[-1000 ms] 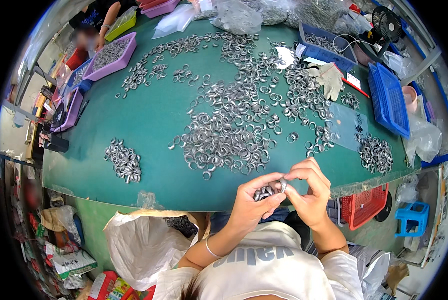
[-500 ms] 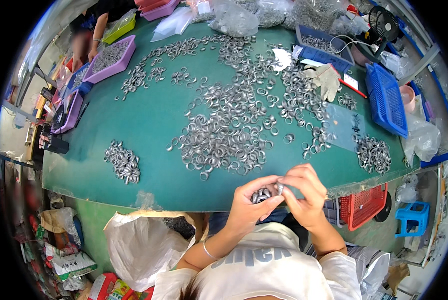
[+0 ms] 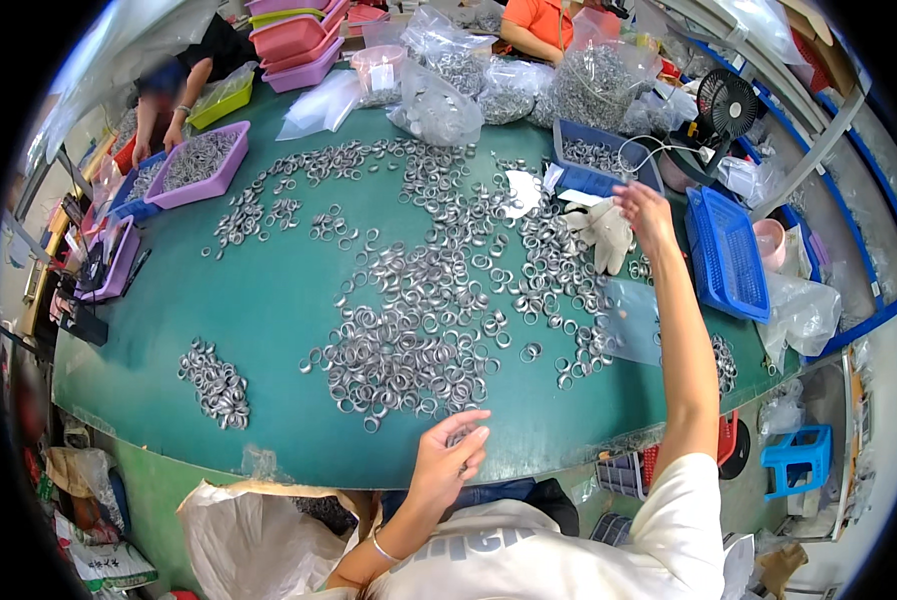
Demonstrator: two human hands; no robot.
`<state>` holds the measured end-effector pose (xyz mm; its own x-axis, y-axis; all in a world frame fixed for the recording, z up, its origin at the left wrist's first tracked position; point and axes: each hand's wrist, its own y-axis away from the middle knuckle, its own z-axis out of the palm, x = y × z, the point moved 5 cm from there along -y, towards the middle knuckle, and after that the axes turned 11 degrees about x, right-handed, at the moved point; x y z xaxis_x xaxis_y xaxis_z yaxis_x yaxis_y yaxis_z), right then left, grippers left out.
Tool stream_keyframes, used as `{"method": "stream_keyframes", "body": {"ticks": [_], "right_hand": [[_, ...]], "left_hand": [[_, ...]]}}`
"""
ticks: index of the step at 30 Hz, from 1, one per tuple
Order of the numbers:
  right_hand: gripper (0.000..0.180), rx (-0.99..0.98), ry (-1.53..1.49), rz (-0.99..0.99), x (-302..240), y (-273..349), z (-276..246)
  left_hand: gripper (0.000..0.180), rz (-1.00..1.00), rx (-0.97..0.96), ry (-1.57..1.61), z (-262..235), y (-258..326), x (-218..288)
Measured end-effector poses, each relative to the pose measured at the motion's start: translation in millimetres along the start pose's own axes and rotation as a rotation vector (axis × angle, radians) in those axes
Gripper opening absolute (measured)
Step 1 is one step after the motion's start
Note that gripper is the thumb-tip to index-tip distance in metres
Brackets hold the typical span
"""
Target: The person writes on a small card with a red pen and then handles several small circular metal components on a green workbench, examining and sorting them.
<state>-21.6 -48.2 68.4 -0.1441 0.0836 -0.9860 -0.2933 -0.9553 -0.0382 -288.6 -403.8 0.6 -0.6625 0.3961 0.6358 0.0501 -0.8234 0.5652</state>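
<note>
My left hand (image 3: 449, 458) is cupped near the front edge of the green table (image 3: 529, 430), fingers curled round several grey metal rings that are mostly hidden. Stretched far forward, my right hand (image 3: 646, 212) is above the pale work glove (image 3: 605, 234), close to a blue bin (image 3: 581, 178) of small metal parts. Its fingers look apart, and I see nothing in them. A wide spread of loose rings (image 3: 399, 365) covers the middle of the table. One small ring pile (image 3: 216, 388) sits at the left; another pile (image 3: 725, 362) is partly behind my right forearm.
An empty-looking blue basket (image 3: 729, 255) stands right of my forearm, with a black fan (image 3: 726, 103) beyond. Filled plastic bags (image 3: 599, 85) line the far edge. A co-worker's hands (image 3: 174, 135) are beside a purple bin (image 3: 237, 165). An open sack (image 3: 234, 545) stands below the front edge.
My right hand has left my left hand and reached forward and right toward the blue bin. My left hand stays cupped on the rings. The view has shifted, showing more of the far side.
</note>
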Motion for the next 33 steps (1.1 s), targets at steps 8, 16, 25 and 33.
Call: {"method": "stream_keyframes", "body": {"ticks": [8, 16, 25, 33], "right_hand": [[0.041, -0.533, 0.946, -0.828, 53, 126, 73], [0.058, -0.258, 1.251, -0.732, 95, 135, 73], [0.058, -0.466, 0.961, -0.691, 89, 226, 95], [0.043, -0.578, 0.805, -0.687, 74, 285, 90]], "left_hand": [[0.025, -0.030, 0.013, -0.022, -9, -3, -3], [0.024, -0.021, -0.040, -0.005, -7, 4, -5], [0.022, -0.005, -0.062, 0.010, -16, 11, -10], [0.021, 0.066, 0.017, -0.029, -24, 15, -11]]}}
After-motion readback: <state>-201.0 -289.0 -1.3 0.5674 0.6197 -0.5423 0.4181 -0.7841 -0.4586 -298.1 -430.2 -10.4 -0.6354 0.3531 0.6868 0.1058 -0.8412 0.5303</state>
